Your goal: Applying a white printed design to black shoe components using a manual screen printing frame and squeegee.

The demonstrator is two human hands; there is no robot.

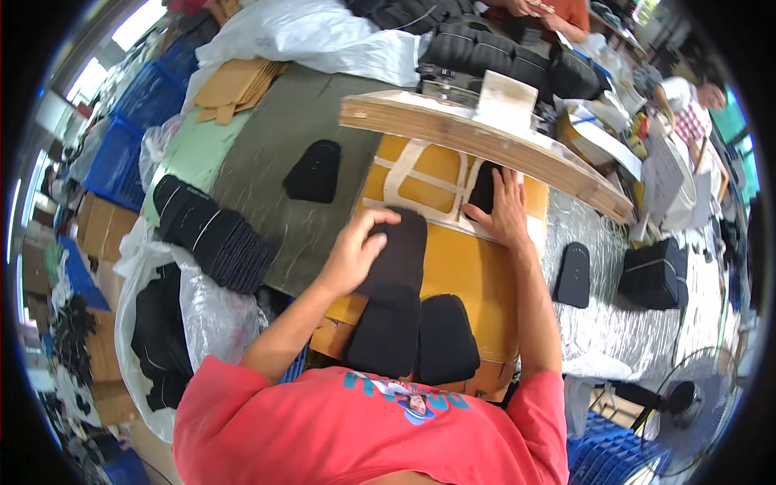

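My right hand [508, 206] lies with fingers spread on a black tapered fabric piece [482, 187], inside the right opening of a pale flat frame [394, 171]. The frame lies on a yellow board [465, 263]. My left hand [356, 252] rests at the upper left edge of a dark fabric piece [404, 255], thumb and forefinger apart; its other fingers are partly hidden. Nearer my body, two more black pieces, one on the left [384, 335] and one on the right [447, 339], lie side by side.
A thick wooden beam [477, 145] crosses just beyond the frame. Single black pieces lie left [315, 171] and right [575, 275] of the board. A tied black stack [214, 234] sits at left, another bundle [649, 275] at right. A fan [687, 404] stands lower right.
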